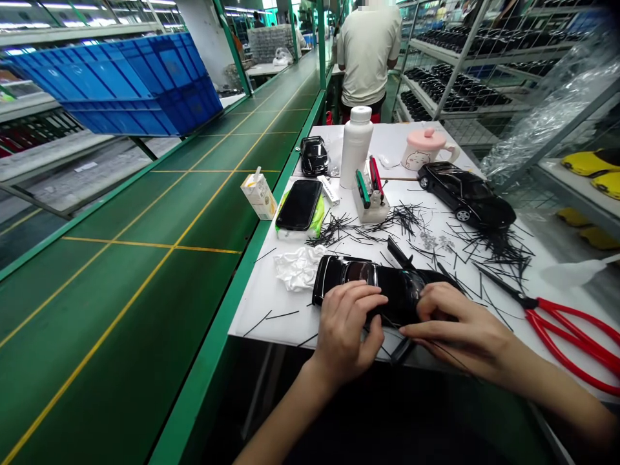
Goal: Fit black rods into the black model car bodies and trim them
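"So, how were the hands placed?"

"Apart from each other, both at one black model car (394, 290). The left hand (345, 326) lay over its near side, fingers on the roof, thumb spread away from them. The right hand (458, 323) bent its fingers against the other end; whether it gripped anything, I couldn't tell."

"And where was that car?"

"On the white tabletop (261, 310), close to the near edge, touching crumpled tissue (300, 268). A black flap (400, 253) stuck out on its far side."

"What lay around it?"

"Thin black strips (341, 229), scattered, and red-handled cutters (533, 302) to the right. Farther back were a smartphone (301, 205), a white bottle (357, 145), a pink-lidded mug (421, 158) and a second black model car (465, 194)."

"Beyond the table?"

"A green conveyor belt (194, 290) ran along the left, with blue crates (159, 84) past it. Ahead, a person in a pale shirt (371, 55) faced away."
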The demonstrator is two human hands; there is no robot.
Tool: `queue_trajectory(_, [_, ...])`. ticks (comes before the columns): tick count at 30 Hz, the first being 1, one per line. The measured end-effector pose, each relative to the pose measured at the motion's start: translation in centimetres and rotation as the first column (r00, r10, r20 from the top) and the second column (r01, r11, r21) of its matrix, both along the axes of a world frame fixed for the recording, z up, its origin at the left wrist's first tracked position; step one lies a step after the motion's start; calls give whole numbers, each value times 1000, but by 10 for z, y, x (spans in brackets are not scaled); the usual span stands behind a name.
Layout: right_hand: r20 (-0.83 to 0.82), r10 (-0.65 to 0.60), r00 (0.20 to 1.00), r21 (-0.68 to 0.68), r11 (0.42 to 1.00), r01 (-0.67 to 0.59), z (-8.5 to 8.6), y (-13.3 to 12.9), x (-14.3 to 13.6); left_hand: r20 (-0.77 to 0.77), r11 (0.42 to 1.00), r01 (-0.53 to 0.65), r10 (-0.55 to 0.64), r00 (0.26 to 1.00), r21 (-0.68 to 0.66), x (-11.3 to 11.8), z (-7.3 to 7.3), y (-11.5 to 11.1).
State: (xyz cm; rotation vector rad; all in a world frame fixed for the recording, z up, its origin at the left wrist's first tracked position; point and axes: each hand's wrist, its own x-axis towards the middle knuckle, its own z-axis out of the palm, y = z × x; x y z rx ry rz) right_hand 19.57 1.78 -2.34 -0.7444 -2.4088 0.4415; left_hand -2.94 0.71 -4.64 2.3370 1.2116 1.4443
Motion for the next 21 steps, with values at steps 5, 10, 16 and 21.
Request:
queue_trajectory(5, [127,123,984,-42,992,-118,7,7,5,-37,1000,-18,18,999,-11,0,-1,0])
queue_trajectory(10, [257,113,960,-136,987,-80,23,14,-1,-91,999,-47,45,995,-22,2,-3,0])
queue_trajectory(16, [451,80,889,-36,997,-72,27,26,-7,-129,997,-72,69,989,-18,2,-3,0])
queue_trajectory(21, [515,137,846,125,965,-232,22,36,-11,-131,997,-76,74,989,-9,3,-5,0])
